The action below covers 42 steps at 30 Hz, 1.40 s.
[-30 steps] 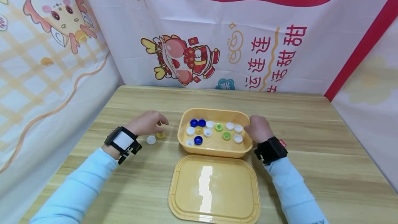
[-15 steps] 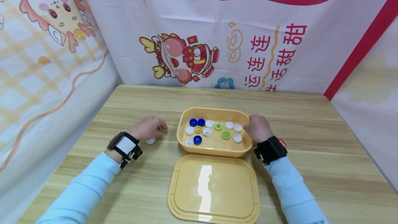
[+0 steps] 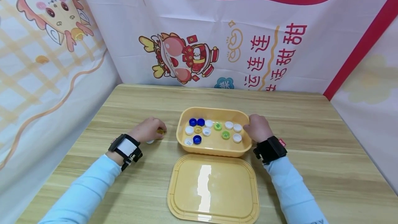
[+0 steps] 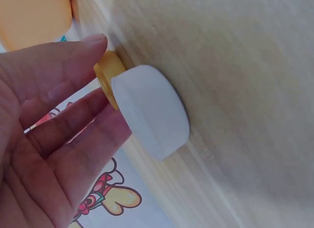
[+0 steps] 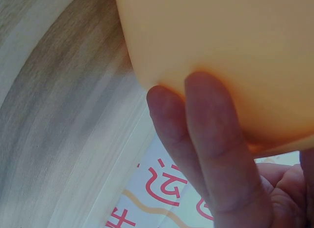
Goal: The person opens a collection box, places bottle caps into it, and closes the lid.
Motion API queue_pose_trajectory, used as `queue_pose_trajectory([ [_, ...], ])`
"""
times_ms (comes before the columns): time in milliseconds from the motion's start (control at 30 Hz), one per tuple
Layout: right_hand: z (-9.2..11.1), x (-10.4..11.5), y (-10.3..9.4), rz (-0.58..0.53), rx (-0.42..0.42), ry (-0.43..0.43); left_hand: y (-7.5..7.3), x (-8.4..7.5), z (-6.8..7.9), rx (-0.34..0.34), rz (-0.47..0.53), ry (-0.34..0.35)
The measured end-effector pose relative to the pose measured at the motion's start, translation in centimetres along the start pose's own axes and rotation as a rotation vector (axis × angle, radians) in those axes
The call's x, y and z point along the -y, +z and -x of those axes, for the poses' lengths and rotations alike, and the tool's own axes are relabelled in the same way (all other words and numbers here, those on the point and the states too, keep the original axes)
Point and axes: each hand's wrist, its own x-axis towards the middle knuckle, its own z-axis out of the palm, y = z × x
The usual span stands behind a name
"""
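Note:
At the left of the table, my left hand (image 3: 147, 129) pinches a yellow bottle cap (image 4: 110, 73) between thumb and fingers, low over the wood. A white bottle cap (image 4: 152, 112) lies right beside it, partly hidden under the hand in the head view. My right hand (image 3: 258, 128) grips the right end of a yellow plastic box (image 3: 214, 151); the right wrist view has its fingers pressed against the outer wall. Several caps sit in the box: dark blue (image 3: 197, 139), white (image 3: 237, 138), green (image 3: 225, 134) and one yellow.
The box's flat yellow lid (image 3: 228, 189) lies on the wooden table (image 3: 140, 189) in front of the box. Printed cloth (image 3: 124, 44) hangs behind the table and along its sides.
My left hand has come down slightly, and its fingers have closed on the yellow cap, now covering part of the white one. The right hand keeps its grip on the box.

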Motion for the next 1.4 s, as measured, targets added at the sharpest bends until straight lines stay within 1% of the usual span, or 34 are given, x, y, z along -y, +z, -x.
queue_pose_trajectory([
  [233,0.0,-0.1,0.0,0.0,-0.01,-0.017,0.0,-0.1,0.1,-0.009,0.01,0.007],
  [500,0.0,-0.2,0.0,-0.001,-0.013,-0.021,-0.1,-0.2,0.0,-0.007,0.028,-0.013],
  [633,0.0,-0.3,0.0,0.0,-0.017,-0.025,-0.2,-0.2,-0.2,-0.013,0.025,-0.012],
  [800,0.1,-0.3,0.0,0.005,-0.021,-0.029,-0.6,-0.1,-0.3,-0.002,0.041,-0.016],
  [900,0.0,-0.2,0.0,0.011,-0.022,-0.029,-1.1,-0.2,-0.3,0.005,0.053,-0.017],
  [1067,-0.1,-0.3,0.0,0.021,-0.023,-0.027,-2.2,-0.8,-0.6,-0.008,0.047,-0.004],
  [1200,-0.1,-0.4,-0.1,0.024,-0.021,-0.024,-3.2,-1.5,-0.9,-0.03,0.034,0.03],
  [1400,-0.1,-0.3,0.0,0.031,-0.023,-0.022,-5.0,-3.0,-1.5,-0.069,-0.002,0.098],
])
